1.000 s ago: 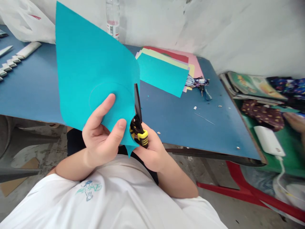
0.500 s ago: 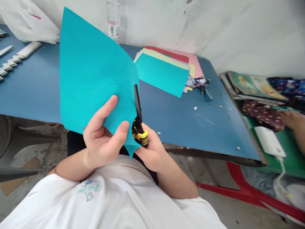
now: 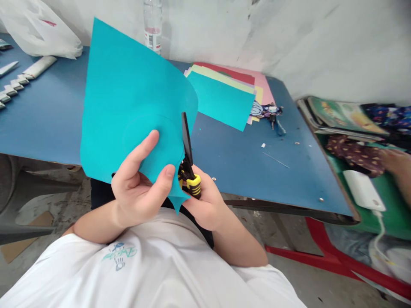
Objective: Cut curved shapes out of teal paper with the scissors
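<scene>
A turquoise sheet of paper point(image 3: 135, 81) is held up in front of me, with a faint circle drawn on its lower part. My left hand point(image 3: 141, 184) grips it from below, thumb and forefinger lying on the near face and the other fingers partly hidden. At the sheet's right side, my right hand point(image 3: 205, 201) is closed on the black-and-yellow handle of scissors point(image 3: 188, 149). One dark blade shows in front of the paper, along the circle's right edge. A partly cut strip point(image 3: 178, 201) hangs down in a point below the scissors.
Coloured paper sheets point(image 3: 224, 100) lie stacked on the blue table point(image 3: 237, 167), beside a patterned strap with keys point(image 3: 271, 112). A bottle point(image 3: 153, 34) and plastic bag point(image 3: 45, 34) stand by the wall. At right are magazines point(image 3: 340, 117), a white device point(image 3: 364, 190) and another person's arm point(image 3: 398, 167).
The upper part of the turquoise sheet has tilted to the right and its right edge bulges further past the scissors. Both hands stay nearly in place, still holding the paper and scissors.
</scene>
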The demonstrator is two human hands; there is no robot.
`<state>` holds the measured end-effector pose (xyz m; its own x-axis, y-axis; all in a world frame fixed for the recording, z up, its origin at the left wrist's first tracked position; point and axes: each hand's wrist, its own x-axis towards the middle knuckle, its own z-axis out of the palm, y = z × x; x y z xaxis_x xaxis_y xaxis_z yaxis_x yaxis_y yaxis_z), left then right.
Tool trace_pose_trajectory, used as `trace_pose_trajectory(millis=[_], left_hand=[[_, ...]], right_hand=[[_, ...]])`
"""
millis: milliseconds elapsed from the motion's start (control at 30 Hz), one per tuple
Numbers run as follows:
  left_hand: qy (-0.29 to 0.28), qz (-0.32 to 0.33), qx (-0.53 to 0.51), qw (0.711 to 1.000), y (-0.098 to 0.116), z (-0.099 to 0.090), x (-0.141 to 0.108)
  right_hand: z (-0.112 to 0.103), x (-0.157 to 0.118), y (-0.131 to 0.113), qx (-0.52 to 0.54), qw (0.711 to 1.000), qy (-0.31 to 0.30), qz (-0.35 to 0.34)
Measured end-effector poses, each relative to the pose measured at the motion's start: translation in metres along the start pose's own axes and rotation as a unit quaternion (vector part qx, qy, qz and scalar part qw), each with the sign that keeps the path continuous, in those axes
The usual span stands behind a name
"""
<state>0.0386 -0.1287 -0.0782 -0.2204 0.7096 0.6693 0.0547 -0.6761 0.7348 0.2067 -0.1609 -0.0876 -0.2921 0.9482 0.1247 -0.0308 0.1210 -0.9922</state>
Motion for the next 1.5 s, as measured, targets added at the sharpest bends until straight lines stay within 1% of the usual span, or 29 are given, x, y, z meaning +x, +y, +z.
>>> trace_pose_trajectory(millis=[167,367,500,667,900,1000,1267,1500], left_hand=[[0.005,0.005,-0.006,1.0,-0.004,0.001,-0.0011],[0.006,-0.005,-0.019,1.0,-0.0023,0.0028,-0.001],[-0.002,-0.01,-0.027,1.0,-0.0028,0.0026,-0.0014],[0.011,-0.003,-0.02,1.0,-0.0039,0.0017,-0.0006],[-0.014,-0.023,-0.017,0.999,-0.0011,-0.0026,0.0],[-0.022,-0.015,-0.023,0.999,-0.0001,-0.0029,0.0003],[-0.019,0.0,-0.011,1.0,0.0027,-0.0007,0.0042],[-0.029,0.011,-0.041,0.999,0.0003,-0.0025,0.0058]], right_hand=[[0.0005,0.0013,-0.0007,-0.008,1.0,0.003,0.001],[0.0012,0.0021,-0.0002,0.0,1.0,0.002,-0.008],[0.0003,0.0032,0.0003,-0.02,1.0,0.012,-0.007],[-0.0015,0.0041,-0.003,-0.048,0.998,0.028,0.004],[-0.0045,0.0031,-0.0022,-0.058,0.998,0.034,-0.011],[-0.0052,0.0028,-0.0012,-0.057,0.998,0.032,-0.007],[-0.0064,0.0029,0.001,-0.04,0.999,0.027,0.009],[-0.007,0.0079,0.0058,-0.036,0.999,0.039,-0.008]])
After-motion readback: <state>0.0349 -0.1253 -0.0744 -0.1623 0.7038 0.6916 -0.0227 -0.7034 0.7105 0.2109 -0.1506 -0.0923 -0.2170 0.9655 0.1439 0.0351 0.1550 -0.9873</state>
